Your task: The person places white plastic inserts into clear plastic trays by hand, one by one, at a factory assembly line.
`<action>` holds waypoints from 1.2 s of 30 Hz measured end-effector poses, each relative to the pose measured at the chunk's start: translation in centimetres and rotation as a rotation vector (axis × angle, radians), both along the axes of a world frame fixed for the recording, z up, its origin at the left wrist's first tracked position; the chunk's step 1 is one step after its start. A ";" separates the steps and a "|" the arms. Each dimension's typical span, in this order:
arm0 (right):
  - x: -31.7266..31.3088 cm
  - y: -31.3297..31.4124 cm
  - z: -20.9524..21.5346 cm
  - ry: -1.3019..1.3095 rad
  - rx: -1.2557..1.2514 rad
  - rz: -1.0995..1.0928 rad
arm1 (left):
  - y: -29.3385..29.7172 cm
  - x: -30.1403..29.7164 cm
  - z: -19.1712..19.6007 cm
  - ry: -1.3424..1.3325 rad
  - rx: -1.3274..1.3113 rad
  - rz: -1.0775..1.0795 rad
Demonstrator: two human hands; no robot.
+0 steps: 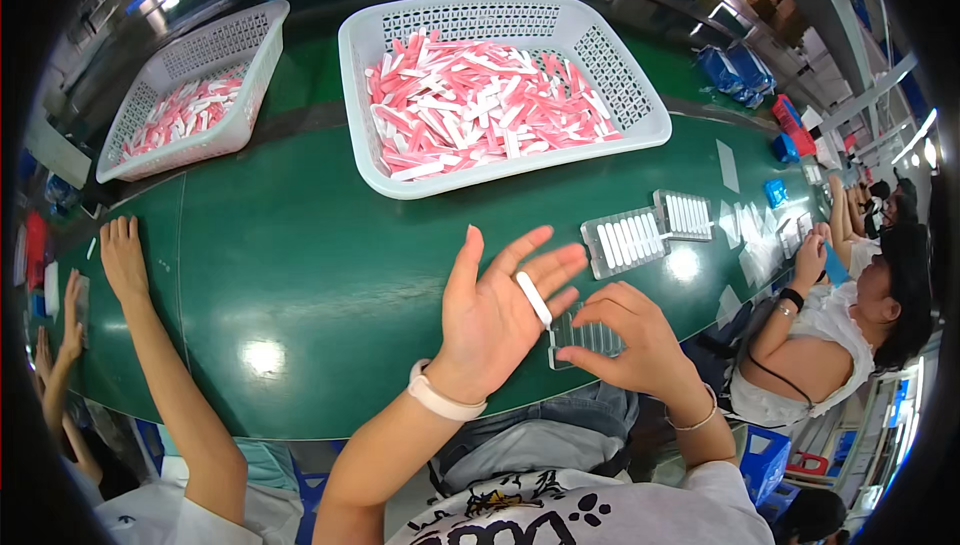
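Note:
My left hand (490,320) is palm up with its fingers spread. A small white stick with rounded ends (534,298) lies across its fingers. Just to the right, my right hand (630,335) is curved over a clear slotted tray (588,339), thumb and fingertips apart with nothing visible between them. That hand hides part of the tray, so I cannot tell how many slots are filled. Farther off, two more clear trays, a nearer one (627,242) and a farther one (686,216), hold rows of white sticks.
A large white basket (520,167) of pink and white sticks stands ahead on the green table (330,275). A second basket (190,157) is at the far left. Clear sheets (727,167) and blue packs (735,75) lie to the right. Co-workers' arms (180,345) flank me.

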State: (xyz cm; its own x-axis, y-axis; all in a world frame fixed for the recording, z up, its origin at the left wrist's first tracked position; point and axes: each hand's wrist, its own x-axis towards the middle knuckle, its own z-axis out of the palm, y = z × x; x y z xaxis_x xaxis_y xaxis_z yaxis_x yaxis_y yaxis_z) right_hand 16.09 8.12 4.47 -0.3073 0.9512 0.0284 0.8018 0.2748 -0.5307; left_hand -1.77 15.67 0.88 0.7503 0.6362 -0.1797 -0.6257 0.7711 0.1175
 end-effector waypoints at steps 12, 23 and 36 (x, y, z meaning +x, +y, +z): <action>2.2 -0.4 -2.2 0.752 -0.105 -0.364 | -3.0 6.1 1.6 0.265 0.326 0.139; 10.8 -2.3 -3.9 1.162 -0.360 -0.346 | 0.2 12.1 1.5 0.985 0.970 -0.231; 13.1 0.1 -4.5 0.772 0.263 -0.247 | 2.0 12.9 -0.2 0.791 0.722 -0.165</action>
